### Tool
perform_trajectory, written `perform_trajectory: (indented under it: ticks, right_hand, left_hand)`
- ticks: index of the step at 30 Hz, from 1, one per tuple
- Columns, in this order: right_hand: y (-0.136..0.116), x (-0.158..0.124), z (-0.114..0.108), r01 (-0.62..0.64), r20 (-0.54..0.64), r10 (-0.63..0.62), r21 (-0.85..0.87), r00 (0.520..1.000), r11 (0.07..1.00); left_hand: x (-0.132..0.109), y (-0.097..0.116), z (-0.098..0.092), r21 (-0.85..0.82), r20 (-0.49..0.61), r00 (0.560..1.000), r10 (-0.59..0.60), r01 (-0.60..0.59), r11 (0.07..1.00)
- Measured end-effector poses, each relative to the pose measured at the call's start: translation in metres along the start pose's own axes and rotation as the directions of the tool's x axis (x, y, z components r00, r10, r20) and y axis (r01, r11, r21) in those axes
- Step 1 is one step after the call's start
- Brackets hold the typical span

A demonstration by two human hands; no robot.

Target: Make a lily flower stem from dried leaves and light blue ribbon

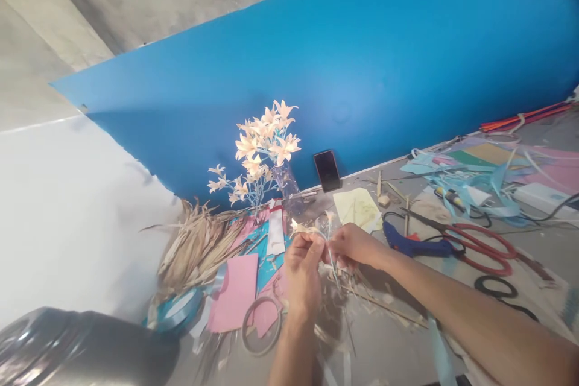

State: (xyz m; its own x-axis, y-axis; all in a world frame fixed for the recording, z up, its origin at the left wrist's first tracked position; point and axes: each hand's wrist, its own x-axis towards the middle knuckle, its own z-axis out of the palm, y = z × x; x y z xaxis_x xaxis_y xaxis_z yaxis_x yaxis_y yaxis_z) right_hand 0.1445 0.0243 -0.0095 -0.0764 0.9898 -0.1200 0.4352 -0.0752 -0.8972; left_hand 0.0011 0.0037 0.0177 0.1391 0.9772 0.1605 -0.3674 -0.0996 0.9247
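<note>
Near the middle of the view, my left hand (304, 268) pinches a small cream artificial flower (302, 227) by its base between thumb and fingers. My right hand (355, 244) is closed beside it, its fingertips around a thin pale-blue flower stem (333, 268). A second small bloom (330, 216) stands up between the hands. Whether both blooms share that stem is hidden by the fingers. Behind the hands, a bunch of cream artificial flowers (266, 139) stands in a clear vase (288, 186).
A blue glue gun (414, 246), red-handled scissors (484, 245) and pale-blue ribbon (486, 190) lie to the right. On the left are dried husks (192, 247), pink paper (236, 289) and a tape roll (261, 347). A phone (327, 170) leans on the blue panel (362, 72).
</note>
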Motion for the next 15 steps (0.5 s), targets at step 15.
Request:
perform_trajectory:
  ticks: [15]
  right_hand:
    - [-0.024,-0.022,-0.030,0.388,-0.120,-0.370,0.206,0.921,0.898]
  left_hand:
    - [0.001,-0.015,0.001,0.591,0.039,0.994,0.099,-0.103,0.800]
